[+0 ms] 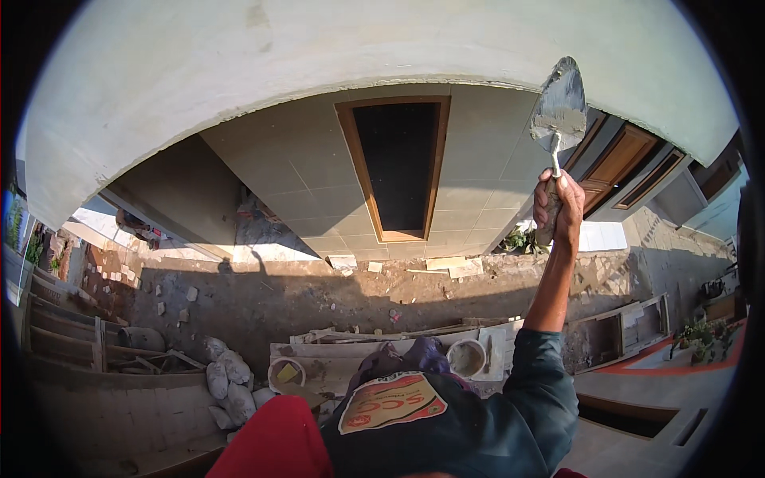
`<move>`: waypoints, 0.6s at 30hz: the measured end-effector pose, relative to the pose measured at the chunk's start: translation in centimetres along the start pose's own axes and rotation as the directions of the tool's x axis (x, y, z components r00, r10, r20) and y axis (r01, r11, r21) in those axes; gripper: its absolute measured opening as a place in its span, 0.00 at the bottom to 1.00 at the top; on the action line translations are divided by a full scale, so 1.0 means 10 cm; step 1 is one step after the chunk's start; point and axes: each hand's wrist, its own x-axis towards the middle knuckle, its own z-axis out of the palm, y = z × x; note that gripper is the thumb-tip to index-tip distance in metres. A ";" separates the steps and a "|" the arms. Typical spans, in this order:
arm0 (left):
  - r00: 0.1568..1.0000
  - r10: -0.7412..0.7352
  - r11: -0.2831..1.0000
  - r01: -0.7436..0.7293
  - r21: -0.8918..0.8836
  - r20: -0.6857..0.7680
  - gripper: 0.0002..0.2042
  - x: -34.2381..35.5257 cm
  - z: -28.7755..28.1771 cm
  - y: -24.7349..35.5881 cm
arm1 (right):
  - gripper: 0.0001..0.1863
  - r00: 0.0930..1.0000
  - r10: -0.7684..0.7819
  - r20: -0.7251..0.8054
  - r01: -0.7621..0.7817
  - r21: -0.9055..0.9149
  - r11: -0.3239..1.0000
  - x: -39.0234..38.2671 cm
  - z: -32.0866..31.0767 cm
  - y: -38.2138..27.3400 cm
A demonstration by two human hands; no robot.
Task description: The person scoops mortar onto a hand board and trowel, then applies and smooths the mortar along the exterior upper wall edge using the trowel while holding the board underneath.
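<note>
My right hand (560, 203) is raised with its fingers wrapped round the handle of a pointed trowel (562, 99). Grey wet mortar coats the blade, which points upward. In the picture the blade overlaps the lower edge of a pale plastered wall surface (319, 48); whether it touches cannot be made out. My left hand is out of view. Red cloth (275, 442) shows at the lower left beside my dark printed shirt (446, 434).
Below me, a bucket of grey mix (466, 359) and another bucket (286, 374) stand on planks (319, 351). Filled sacks (231, 382) lie to the left. Across the dirt ground (239, 295) are a wood-framed window (398, 167) and a wooden door (621, 163).
</note>
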 end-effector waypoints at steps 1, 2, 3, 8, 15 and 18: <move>1.000 0.011 1.000 -0.011 0.011 0.005 0.24 -0.02 -0.02 0.01 | 0.20 1.000 0.018 0.015 -0.017 -0.086 0.996 0.01 0.11 0.04; 1.000 0.020 1.000 -0.020 0.024 0.014 0.24 0.00 -0.01 0.01 | 0.19 0.998 0.044 0.051 -0.037 -0.143 0.989 0.05 0.23 0.09; 0.999 0.035 0.999 -0.035 0.033 0.018 0.24 0.00 -0.05 0.01 | 0.18 0.987 0.059 0.147 -0.035 -0.158 0.987 0.13 0.42 0.15; 0.993 0.085 0.990 -0.095 0.108 0.087 0.25 0.12 -0.06 -0.06 | 0.19 0.935 0.070 0.349 0.012 -0.227 0.974 0.53 1.74 0.09; 0.820 0.379 0.355 -0.556 0.751 0.428 0.25 -0.03 0.30 -0.27 | 0.16 0.991 -0.045 0.127 0.051 -0.043 0.998 0.16 0.80 -0.36; 0.931 0.281 0.855 -0.354 0.378 0.235 0.23 -0.42 0.60 -0.30 | 0.16 0.994 0.071 0.089 -0.059 -0.131 0.990 -0.10 0.14 -0.22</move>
